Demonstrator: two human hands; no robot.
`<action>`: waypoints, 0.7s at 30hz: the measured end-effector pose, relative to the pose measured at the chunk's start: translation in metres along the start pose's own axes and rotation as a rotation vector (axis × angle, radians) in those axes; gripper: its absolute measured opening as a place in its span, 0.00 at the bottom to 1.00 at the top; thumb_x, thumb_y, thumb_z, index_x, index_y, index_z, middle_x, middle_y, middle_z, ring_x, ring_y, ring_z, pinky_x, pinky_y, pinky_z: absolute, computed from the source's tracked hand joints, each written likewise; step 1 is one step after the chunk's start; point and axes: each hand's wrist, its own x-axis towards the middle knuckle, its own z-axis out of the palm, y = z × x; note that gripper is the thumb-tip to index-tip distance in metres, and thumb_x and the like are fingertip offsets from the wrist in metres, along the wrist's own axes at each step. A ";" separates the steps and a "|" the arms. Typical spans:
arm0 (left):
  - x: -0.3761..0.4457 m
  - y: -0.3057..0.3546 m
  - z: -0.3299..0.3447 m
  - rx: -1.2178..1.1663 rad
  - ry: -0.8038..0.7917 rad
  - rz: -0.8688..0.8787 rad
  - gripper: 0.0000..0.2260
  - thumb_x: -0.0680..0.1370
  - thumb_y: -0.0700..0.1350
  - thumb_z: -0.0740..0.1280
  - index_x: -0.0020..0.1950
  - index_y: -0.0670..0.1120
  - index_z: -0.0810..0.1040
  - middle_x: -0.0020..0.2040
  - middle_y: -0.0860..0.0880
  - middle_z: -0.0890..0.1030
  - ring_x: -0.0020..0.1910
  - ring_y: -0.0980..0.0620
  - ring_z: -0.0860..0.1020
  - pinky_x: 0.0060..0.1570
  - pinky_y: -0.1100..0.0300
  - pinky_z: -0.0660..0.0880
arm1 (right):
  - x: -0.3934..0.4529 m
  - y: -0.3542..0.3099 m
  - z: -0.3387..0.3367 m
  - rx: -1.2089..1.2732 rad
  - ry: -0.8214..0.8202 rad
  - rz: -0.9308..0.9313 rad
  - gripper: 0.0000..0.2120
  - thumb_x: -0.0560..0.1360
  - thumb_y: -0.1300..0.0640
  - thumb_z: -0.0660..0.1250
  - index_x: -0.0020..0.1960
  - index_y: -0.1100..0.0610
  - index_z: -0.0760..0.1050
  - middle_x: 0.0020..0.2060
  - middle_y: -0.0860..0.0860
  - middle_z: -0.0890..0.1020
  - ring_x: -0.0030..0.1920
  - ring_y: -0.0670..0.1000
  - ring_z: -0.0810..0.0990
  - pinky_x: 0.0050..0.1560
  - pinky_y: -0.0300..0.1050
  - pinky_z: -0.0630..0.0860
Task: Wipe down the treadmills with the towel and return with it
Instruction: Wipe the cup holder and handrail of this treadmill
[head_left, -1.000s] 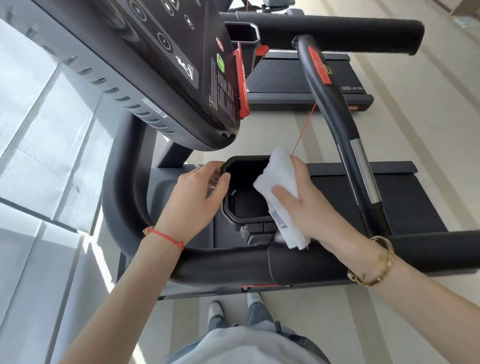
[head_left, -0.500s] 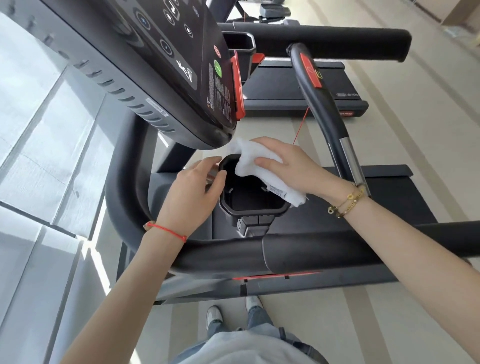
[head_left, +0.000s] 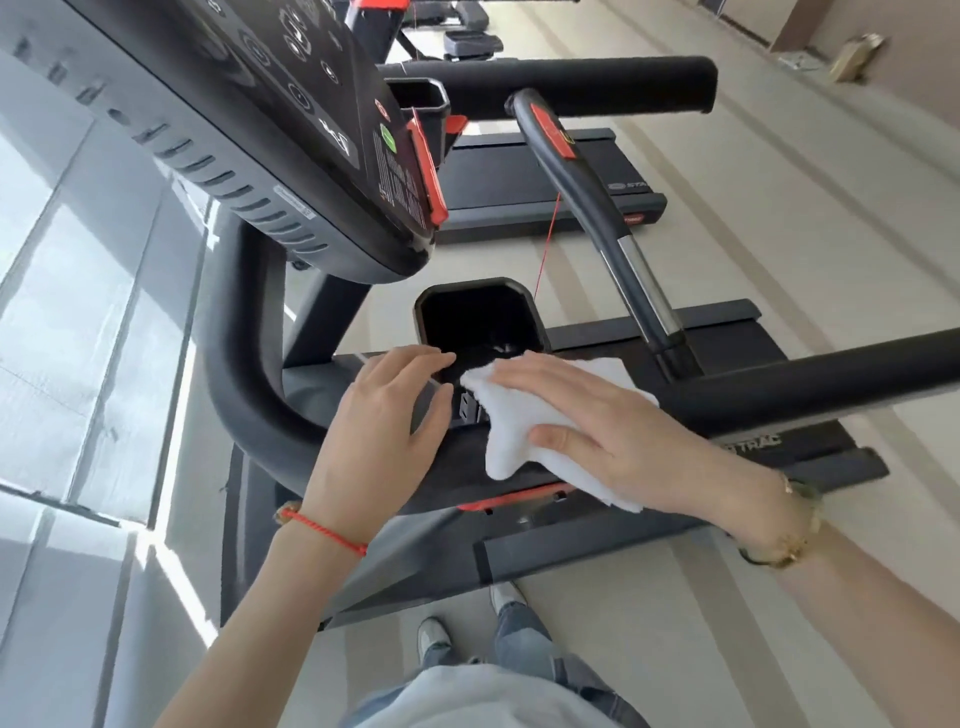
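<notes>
Treadmills fill the view: the near treadmill (head_left: 597, 540) lies directly under both hands, and a second treadmill (head_left: 540, 171) stands well beyond them across the floor (head_left: 779, 260). I read the current step as wiping the near machine's front crossbar and cup-holder area.

The console (head_left: 291, 130) overhangs above and ahead of the left hand. The padded handrail (head_left: 244, 395) curves around to that hand's left and runs beneath both wrists. The cup holder (head_left: 478, 317) opens just ahead of the fingertips of both hands.

The towel (head_left: 514, 436), white and crumpled, lies spread under the right hand (head_left: 623, 431), touching the bar below the cup holder. That hand presses it flat with fingers extended and thumb laid across the cloth; I judge it a press, not a clenched grasp. The left hand (head_left: 384, 441) is released, fingers relaxed, resting on the rim region beside the cup holder and just left of the towel.

Next move, in my judgement: sweep the towel along the handrail toward the right, maintaining downward pressure, then proceed to the second treadmill.
</notes>
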 end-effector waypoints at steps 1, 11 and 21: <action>-0.004 0.001 0.001 -0.005 -0.003 0.001 0.13 0.80 0.43 0.65 0.64 0.45 0.78 0.62 0.51 0.78 0.63 0.51 0.74 0.64 0.63 0.68 | -0.003 -0.005 0.012 -0.114 0.045 -0.023 0.24 0.80 0.41 0.52 0.75 0.43 0.62 0.74 0.38 0.63 0.75 0.39 0.54 0.74 0.36 0.53; -0.024 0.012 0.007 -0.014 0.026 0.037 0.12 0.80 0.42 0.64 0.62 0.44 0.80 0.62 0.50 0.78 0.63 0.50 0.72 0.66 0.58 0.69 | -0.016 0.015 0.040 -0.449 0.601 0.172 0.18 0.81 0.42 0.54 0.55 0.52 0.77 0.50 0.46 0.82 0.54 0.51 0.78 0.62 0.47 0.67; -0.016 0.055 0.044 0.041 0.073 0.017 0.10 0.80 0.42 0.64 0.60 0.45 0.80 0.56 0.52 0.80 0.59 0.50 0.74 0.58 0.48 0.74 | -0.030 0.062 0.021 -0.536 0.620 0.015 0.19 0.81 0.41 0.58 0.51 0.54 0.79 0.45 0.46 0.82 0.48 0.51 0.80 0.54 0.47 0.72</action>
